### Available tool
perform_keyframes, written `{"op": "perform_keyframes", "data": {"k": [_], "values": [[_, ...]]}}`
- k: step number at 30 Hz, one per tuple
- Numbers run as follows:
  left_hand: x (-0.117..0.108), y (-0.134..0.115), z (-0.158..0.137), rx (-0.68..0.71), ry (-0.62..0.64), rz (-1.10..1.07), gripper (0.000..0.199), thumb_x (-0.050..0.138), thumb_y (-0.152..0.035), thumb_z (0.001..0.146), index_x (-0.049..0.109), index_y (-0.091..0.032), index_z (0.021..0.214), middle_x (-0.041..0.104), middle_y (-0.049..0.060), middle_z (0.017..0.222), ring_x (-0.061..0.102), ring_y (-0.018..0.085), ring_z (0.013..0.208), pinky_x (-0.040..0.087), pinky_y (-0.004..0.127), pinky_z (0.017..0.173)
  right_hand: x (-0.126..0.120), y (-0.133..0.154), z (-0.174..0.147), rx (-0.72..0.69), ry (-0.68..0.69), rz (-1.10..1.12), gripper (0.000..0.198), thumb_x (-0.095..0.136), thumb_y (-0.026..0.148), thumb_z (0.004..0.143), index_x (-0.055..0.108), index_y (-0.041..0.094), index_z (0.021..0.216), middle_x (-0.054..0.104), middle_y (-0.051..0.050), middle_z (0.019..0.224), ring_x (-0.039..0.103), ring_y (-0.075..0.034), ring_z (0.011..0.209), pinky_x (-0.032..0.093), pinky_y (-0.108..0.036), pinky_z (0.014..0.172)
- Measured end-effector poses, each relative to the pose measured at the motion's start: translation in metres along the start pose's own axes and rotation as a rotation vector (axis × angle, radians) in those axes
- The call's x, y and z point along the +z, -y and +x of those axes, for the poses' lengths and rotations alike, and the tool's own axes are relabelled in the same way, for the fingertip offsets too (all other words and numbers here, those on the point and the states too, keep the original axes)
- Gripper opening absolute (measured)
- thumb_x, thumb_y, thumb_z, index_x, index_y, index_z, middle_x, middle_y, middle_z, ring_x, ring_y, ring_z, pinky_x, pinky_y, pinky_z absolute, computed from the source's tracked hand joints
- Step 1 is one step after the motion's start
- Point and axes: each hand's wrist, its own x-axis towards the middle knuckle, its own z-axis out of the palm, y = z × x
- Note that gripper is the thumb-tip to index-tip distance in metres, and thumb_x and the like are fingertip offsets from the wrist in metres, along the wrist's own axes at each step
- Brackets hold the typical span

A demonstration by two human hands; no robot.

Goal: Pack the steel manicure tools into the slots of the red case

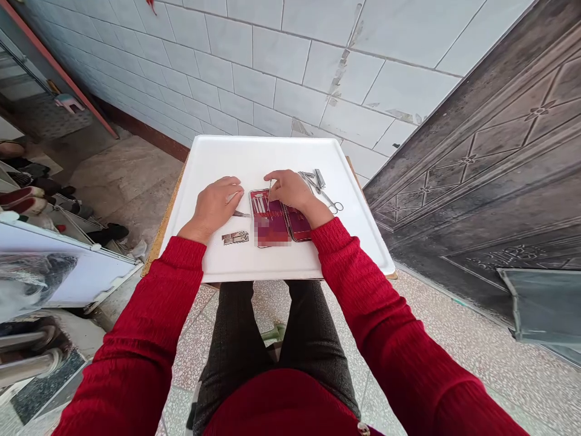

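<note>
My right hand [290, 189] pinches a thin metal manicure tool [271, 186] upright over an open manicure case [272, 238]. The case has a red and purple lining, and several slim metal tools [259, 203] sit in loops in its left half. My right hand and wrist hide part of the right half. My left hand [215, 209] rests on the white tray left of the case, fingers loosely bent, with a gap between thumb and forefinger. Beside it lies a small pointed metal tool [241, 214], partly hidden by the hand. Nearer me is a flat patterned metal piece [235, 237].
Nail clippers [319, 178] and small scissors [334, 207] lie on the tray [218, 266] beyond my right wrist. A tiled wall [272, 60] stands behind, a dark metal door [476, 157] to the right, and a shoe rack [68, 230] to the left.
</note>
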Motion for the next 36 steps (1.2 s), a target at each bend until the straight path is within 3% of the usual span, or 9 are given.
{"op": "perform_keyframes", "data": {"k": [4, 7, 15, 21, 26, 36], "values": [[0.0, 0.0, 0.0, -0.003, -0.008, 0.012, 0.03, 0.051, -0.033, 0.1, 0.08, -0.023, 0.099, 0.077, 0.007, 0.128, 0.073, 0.027, 0.116, 0.06, 0.041, 0.098, 0.002, 0.005, -0.003, -0.036, 0.005, -0.063, 0.062, 0.064, 0.0, 0.079, 0.066, 0.014, 0.139, 0.077, -0.005, 0.093, 0.072, -0.024, 0.092, 0.054, -0.037, 0.093], [-0.001, 0.0, 0.0, -0.009, -0.001, 0.014, 0.03, 0.052, -0.033, 0.099, 0.08, -0.024, 0.099, 0.077, 0.007, 0.128, 0.073, 0.026, 0.116, 0.06, 0.041, 0.098, 0.003, 0.006, -0.004, -0.04, -0.008, -0.059, 0.065, 0.064, 0.002, 0.08, 0.059, 0.015, 0.143, 0.077, -0.004, 0.092, 0.071, -0.024, 0.09, 0.054, -0.036, 0.09], [0.0, 0.001, 0.001, -0.012, -0.011, 0.005, 0.03, 0.051, -0.033, 0.099, 0.08, -0.023, 0.103, 0.077, 0.007, 0.128, 0.072, 0.027, 0.118, 0.059, 0.042, 0.102, 0.006, 0.005, -0.005, -0.051, 0.013, -0.021, 0.045, 0.066, 0.004, 0.08, 0.069, 0.018, 0.123, 0.075, 0.0, 0.085, 0.069, -0.02, 0.08, 0.052, -0.031, 0.081], [-0.002, 0.002, 0.001, -0.023, -0.043, 0.028, 0.03, 0.052, -0.031, 0.099, 0.08, -0.022, 0.105, 0.077, 0.008, 0.128, 0.073, 0.027, 0.116, 0.061, 0.042, 0.098, 0.01, 0.007, -0.006, -0.049, -0.009, -0.048, 0.042, 0.067, 0.006, 0.081, 0.075, 0.017, 0.121, 0.076, -0.001, 0.086, 0.068, -0.018, 0.078, 0.051, -0.029, 0.08], [-0.003, 0.002, 0.001, -0.042, -0.049, 0.034, 0.029, 0.052, -0.031, 0.1, 0.08, -0.023, 0.105, 0.077, 0.007, 0.128, 0.072, 0.027, 0.117, 0.06, 0.042, 0.099, 0.011, 0.01, -0.007, -0.044, -0.02, -0.128, 0.029, 0.066, 0.008, 0.082, 0.082, 0.017, 0.104, 0.076, -0.003, 0.086, 0.066, -0.018, 0.076, 0.051, -0.029, 0.077], [-0.005, 0.001, 0.0, -0.055, -0.059, 0.046, 0.033, 0.05, -0.031, 0.1, 0.081, -0.021, 0.106, 0.077, 0.008, 0.129, 0.072, 0.027, 0.117, 0.06, 0.041, 0.097, 0.014, 0.014, -0.011, -0.045, -0.054, -0.194, 0.021, 0.064, 0.01, 0.085, 0.083, 0.019, 0.086, 0.08, -0.006, 0.09, 0.068, -0.021, 0.082, 0.051, -0.031, 0.074]]}}
